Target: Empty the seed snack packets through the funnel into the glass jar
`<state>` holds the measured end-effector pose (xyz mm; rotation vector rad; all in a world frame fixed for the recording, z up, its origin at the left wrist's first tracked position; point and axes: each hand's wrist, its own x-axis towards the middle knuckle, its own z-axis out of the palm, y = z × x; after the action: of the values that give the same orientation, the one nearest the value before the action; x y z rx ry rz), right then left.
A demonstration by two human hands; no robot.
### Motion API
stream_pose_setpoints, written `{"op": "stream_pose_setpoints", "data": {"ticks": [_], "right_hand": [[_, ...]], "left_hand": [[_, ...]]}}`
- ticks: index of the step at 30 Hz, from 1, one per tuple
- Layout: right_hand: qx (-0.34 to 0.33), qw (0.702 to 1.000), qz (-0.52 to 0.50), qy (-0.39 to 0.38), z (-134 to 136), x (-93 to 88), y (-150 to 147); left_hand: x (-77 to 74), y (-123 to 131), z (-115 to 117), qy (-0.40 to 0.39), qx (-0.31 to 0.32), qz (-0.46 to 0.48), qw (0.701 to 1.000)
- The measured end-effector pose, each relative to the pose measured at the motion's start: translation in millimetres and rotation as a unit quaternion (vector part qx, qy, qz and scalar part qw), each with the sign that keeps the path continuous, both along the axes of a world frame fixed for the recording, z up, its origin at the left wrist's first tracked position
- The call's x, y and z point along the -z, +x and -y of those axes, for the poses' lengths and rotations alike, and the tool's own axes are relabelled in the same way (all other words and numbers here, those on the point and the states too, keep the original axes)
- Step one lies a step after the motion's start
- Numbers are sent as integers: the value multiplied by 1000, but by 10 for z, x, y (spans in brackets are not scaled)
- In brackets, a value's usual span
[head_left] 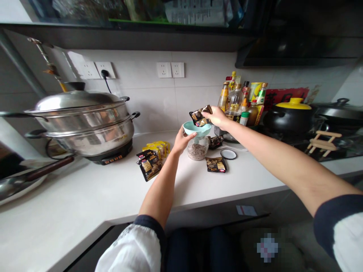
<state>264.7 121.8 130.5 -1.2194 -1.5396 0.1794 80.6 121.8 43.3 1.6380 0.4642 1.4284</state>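
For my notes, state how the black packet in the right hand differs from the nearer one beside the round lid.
The held packet is tilted above the turquoise vessel; the lying packet rests on the counter. The right hand partly covers the held packet; no hand touches the lying packet. Both are black and tan.

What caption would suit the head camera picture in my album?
Left hand holding a mint-green funnel over a clear jar, right hand holding a black packet above.
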Motion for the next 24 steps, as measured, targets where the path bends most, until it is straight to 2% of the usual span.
{"op": "stream_pose_setpoints", "data": {"ticks": [4, 13, 16, 24], "right_hand": [[20, 999, -14, 27, -13, -12, 11], [58, 998, -6, -18, 53, -44, 30], [79, 997, -10, -12, 81, -38, 16], [75, 997, 3, -11, 43, -12, 38]], "left_hand": [[7, -4, -11, -2, 5, 3, 1000], [-5, -13, 23, -10, 8, 1, 1000], [-3, -16, 25, -8, 5, -4, 1000], [12, -15, -16, -21, 10, -4, 1000]]}}
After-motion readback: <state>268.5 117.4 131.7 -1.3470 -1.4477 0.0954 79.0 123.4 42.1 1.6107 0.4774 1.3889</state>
